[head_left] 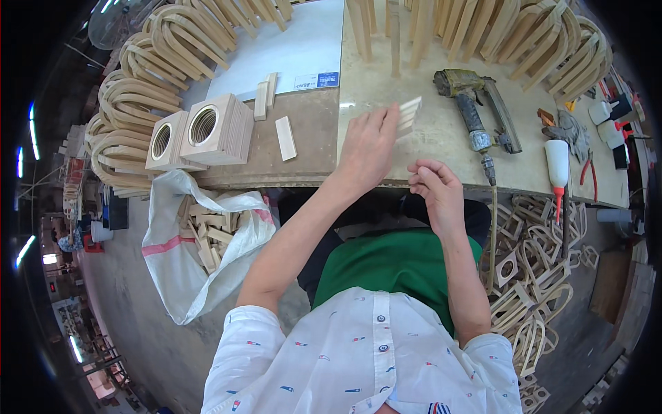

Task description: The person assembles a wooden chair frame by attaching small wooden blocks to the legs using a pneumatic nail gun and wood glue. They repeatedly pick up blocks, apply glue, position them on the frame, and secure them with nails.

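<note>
Over the front edge of the workbench (427,148), my left hand (367,146) is closed around light wooden slats (409,118), held tilted with their ends sticking out past the fingers. The exact number of slats is hard to make out. To the right and nearer me, my right hand (437,191) hovers by the bench edge with its fingers curled in toward the thumb. Whatever it may hold is hidden. Beyond it lies a worn nail gun (469,103), with an air hose (494,228) running down off the bench.
Left on the bench stand two wooden blocks with round holes (219,131), near a loose wood strip (285,139). Curved wooden frames (186,41) line the back. A white sack (172,259) of offcuts sits below. A glue bottle (557,165) and red pliers (588,172) lie right.
</note>
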{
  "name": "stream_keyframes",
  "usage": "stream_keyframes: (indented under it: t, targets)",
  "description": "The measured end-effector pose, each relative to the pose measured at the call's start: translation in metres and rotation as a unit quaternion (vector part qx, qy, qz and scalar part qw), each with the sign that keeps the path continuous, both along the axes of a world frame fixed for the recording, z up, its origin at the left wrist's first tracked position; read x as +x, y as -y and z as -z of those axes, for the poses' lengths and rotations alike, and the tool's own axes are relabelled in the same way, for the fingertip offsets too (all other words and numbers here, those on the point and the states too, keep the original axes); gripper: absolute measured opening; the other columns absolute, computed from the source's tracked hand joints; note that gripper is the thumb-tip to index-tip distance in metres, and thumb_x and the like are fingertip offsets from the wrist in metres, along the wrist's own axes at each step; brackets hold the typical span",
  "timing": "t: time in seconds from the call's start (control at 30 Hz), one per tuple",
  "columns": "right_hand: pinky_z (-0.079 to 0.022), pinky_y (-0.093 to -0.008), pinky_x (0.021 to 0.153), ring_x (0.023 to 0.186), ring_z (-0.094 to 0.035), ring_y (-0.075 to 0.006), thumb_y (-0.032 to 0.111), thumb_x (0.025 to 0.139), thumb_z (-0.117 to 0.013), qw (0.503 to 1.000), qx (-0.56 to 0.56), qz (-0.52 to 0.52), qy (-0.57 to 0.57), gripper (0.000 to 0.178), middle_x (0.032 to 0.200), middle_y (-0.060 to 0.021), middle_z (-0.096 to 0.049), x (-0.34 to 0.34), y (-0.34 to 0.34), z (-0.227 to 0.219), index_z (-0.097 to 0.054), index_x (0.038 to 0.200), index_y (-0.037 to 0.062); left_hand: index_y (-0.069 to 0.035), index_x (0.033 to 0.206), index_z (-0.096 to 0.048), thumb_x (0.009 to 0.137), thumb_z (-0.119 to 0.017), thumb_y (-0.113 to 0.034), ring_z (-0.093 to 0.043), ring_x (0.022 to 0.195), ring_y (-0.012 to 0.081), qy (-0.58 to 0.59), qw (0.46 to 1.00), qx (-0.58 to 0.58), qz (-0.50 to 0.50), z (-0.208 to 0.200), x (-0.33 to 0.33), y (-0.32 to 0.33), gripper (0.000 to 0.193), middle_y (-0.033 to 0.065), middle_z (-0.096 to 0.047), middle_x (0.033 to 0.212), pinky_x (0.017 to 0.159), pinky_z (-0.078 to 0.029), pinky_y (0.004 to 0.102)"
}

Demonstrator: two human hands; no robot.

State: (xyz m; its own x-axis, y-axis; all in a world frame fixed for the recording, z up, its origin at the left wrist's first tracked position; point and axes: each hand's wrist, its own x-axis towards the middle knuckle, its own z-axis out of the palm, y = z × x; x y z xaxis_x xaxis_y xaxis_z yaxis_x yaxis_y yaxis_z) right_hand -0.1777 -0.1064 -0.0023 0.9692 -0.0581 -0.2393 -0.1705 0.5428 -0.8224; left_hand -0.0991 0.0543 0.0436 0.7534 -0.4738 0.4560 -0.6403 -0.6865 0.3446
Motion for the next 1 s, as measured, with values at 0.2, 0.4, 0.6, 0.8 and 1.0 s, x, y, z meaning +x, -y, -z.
stream_keyframes:
  t: [0.2, 0.4, 0.6, 0.8, 1.0]
  targets:
    - [-0.051, -0.0245, 0.069, 0.079, -0.062, -0.0113, 0.007, 0.093, -0.057, 1.0, 0.0, -0.002, -0.008, 0.017, 0.097, -0.0107, -0.067, -0.007, 0.003, 0.0, -0.061, 0.107, -0.0018, 0.007, 0.123, -0.05, 0.071, -0.057, 0.003, -0.055, 0.099, 0.0307, 0.041, 0.997, 0.057, 0.019, 0.037, 0.001, 0.001, 0.053, 0.0161, -0.057, 0.11, 0.088, -0.041, 0.0395]
    - [-0.051, -0.0244, 0.069, 0.078, -0.061, -0.0107, 0.005, 0.093, -0.055, 0.999, -0.032, 0.0, 0.012, 0.017, 0.097, -0.0099, -0.066, -0.001, 0.008, -0.004, -0.061, 0.107, -0.0021, 0.005, 0.124, -0.051, 0.069, -0.058, 0.005, -0.055, 0.1, 0.0309, 0.014, 0.999, 0.044, 0.025, 0.035, 0.002, 0.002, 0.056, 0.0156, -0.057, 0.112, 0.088, -0.04, 0.0398]
    - [-0.051, -0.0239, 0.067, 0.078, -0.059, -0.0092, 0.003, 0.093, -0.054, 0.99, -0.129, 0.037, 0.035, 0.015, 0.095, -0.008, -0.066, 0.005, 0.012, 0.0, -0.061, 0.106, -0.0023, 0.002, 0.127, -0.053, 0.071, -0.067, 0.003, -0.056, 0.103, 0.0316, -0.05, 0.998, 0.043, 0.005, 0.027, -0.001, -0.001, 0.057, 0.0155, -0.059, 0.117, 0.091, -0.041, 0.0397]
    - [-0.052, -0.0224, 0.059, 0.074, -0.059, -0.009, 0.001, 0.093, -0.054, 0.979, -0.177, 0.083, 0.06, 0.013, 0.093, -0.0072, -0.065, 0.005, 0.004, 0.015, -0.061, 0.103, -0.0021, 0.001, 0.127, -0.053, 0.071, -0.067, 0.004, -0.056, 0.102, 0.033, -0.039, 0.998, 0.04, 0.015, 0.028, 0.0, 0.002, 0.058, 0.0167, -0.06, 0.116, 0.09, -0.043, 0.0406]
    - [-0.054, -0.0245, 0.066, 0.084, -0.06, -0.0106, 0.004, 0.089, -0.062, 0.991, -0.095, 0.07, 0.065, 0.029, 0.102, -0.009, -0.061, 0.01, 0.006, 0.014, -0.055, 0.116, -0.0052, 0.001, 0.131, -0.051, 0.077, -0.064, 0.003, -0.058, 0.11, 0.0278, -0.25, 0.961, -0.116, -0.029, 0.005, -0.005, 0.009, 0.056, 0.0149, -0.062, 0.119, 0.094, -0.045, 0.0364]
